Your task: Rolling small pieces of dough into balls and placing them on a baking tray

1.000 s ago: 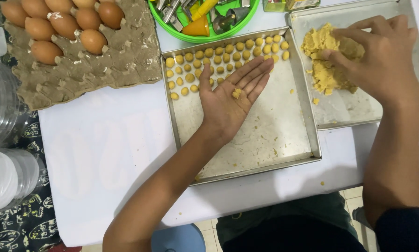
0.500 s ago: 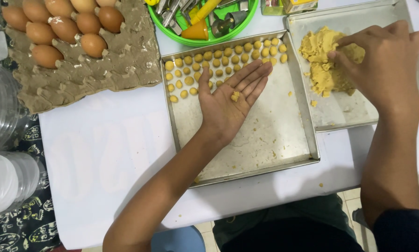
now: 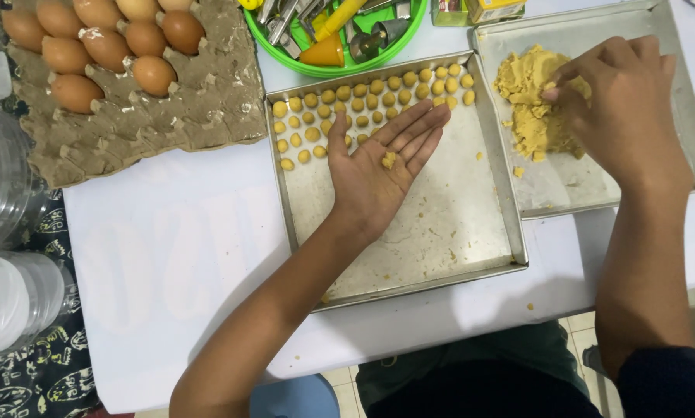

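At frame centre, the left hand (image 3: 378, 174) lies flat and wide, cradling a dough bit (image 3: 389, 160) over the baking tray (image 3: 487, 267) of dough balls (image 3: 363, 97). Upper right, the right hand (image 3: 622, 108) pinches the dough heap (image 3: 529, 101) in the second tray (image 3: 672, 46).

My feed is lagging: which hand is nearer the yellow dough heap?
Right. The right hand is pinching at the dough heap; the left hand lies palm-up over the neighbouring tray.

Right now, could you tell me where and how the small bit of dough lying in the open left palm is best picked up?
Probably from straight above, pinched across its sides with two fingertips. The dough bit sits loose on the flat, upturned left hand, with nothing over it. The right hand is busy at the dough pile.
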